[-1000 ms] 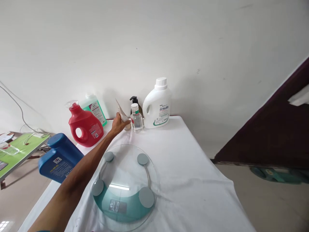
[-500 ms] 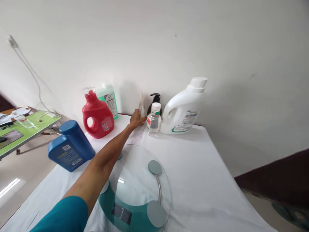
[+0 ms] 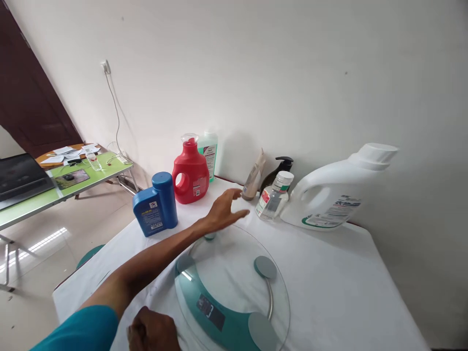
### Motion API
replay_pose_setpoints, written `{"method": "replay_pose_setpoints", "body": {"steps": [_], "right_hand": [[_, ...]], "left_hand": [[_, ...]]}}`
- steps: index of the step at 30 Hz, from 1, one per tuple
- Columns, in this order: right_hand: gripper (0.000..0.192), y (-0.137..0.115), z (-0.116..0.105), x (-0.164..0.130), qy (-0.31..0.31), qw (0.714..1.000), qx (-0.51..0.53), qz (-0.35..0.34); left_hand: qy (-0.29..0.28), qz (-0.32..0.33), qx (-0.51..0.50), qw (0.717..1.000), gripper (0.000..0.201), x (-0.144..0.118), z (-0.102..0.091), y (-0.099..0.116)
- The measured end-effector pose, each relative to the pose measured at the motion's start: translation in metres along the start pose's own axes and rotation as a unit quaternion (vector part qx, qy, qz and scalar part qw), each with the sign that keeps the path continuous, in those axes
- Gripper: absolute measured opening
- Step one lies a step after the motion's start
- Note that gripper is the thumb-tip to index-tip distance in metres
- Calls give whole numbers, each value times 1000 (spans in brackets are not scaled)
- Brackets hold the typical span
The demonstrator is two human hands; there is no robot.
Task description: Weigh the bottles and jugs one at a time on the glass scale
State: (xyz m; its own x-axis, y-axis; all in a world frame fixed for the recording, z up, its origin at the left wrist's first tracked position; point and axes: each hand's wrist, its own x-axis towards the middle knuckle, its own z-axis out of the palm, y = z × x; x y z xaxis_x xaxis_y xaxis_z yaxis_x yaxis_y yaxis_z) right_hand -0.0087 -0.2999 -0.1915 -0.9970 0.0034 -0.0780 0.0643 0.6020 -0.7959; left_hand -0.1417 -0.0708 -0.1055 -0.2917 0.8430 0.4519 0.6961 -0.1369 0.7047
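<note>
Your left hand (image 3: 223,214) is open, fingers spread, empty. It hangs over the far rim of the glass scale (image 3: 234,292), mid-frame, near the beige tube (image 3: 253,176) but not touching it. The tube leans at the back of the table (image 3: 347,292), just left of the black pump bottle (image 3: 281,165). I'd read this as a reach or release at the tube, with no contact. A grip there would need you to close on the lower body without knocking the small clear bottle (image 3: 273,199) just to its right. Your right hand (image 3: 153,332) is at the bottom edge, curled shut on the cloth; can't tell if anything's in it. Count, one each: tube, pump bottle, clear bottle, white jug (image 3: 329,195), red jug (image 3: 190,171), green bottle (image 3: 209,150), blue bottle (image 3: 155,205), scale. Scale pads: four.
</note>
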Motion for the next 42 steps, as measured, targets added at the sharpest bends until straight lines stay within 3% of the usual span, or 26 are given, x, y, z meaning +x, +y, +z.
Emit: {"method": "replay_pose_setpoints", "body": {"steps": [2,4,7,9,13,17,21,25,29,32,35,39,42], "right_hand": [[9,8,9,4,60,996,40,54],[15,9,15,1,120,988,78,57],[23,5,11,-7,143,979,142,15],[25,0,4,-11,149,975,164,5],[21,-9,-8,-11,167,968,186,7],[16,-14,-10,-9,183,965,186,7],[16,-19,-14,-10,197,965,173,16],[13,-21,-17,-10,200,964,174,26],[13,-19,-17,-10,193,962,191,21],[13,-18,-16,-11,199,964,177,17],[13,-20,-18,-11,197,968,156,19],[10,-23,-21,-13,189,973,133,25],[11,-22,-22,-13,181,975,129,25]], "left_hand": [[12,74,29,997,48,-56,-36,20],[89,93,101,987,44,-104,-76,36],[313,36,215,924,51,-149,-134,35],[399,-33,216,891,65,-161,-163,19],[352,-191,84,912,70,-155,-187,-23],[359,-220,-32,906,63,-139,-184,-46],[398,-197,-132,886,62,-129,-179,-46],[421,-196,-198,863,61,-126,-181,-24],[366,-131,-215,896,57,-120,-177,17],[288,-105,-224,925,52,-113,-156,47],[209,-124,-254,936,53,-107,-120,67],[150,-139,-267,942,55,-100,-72,72],[144,-125,-250,949,57,-95,-52,68]]}}
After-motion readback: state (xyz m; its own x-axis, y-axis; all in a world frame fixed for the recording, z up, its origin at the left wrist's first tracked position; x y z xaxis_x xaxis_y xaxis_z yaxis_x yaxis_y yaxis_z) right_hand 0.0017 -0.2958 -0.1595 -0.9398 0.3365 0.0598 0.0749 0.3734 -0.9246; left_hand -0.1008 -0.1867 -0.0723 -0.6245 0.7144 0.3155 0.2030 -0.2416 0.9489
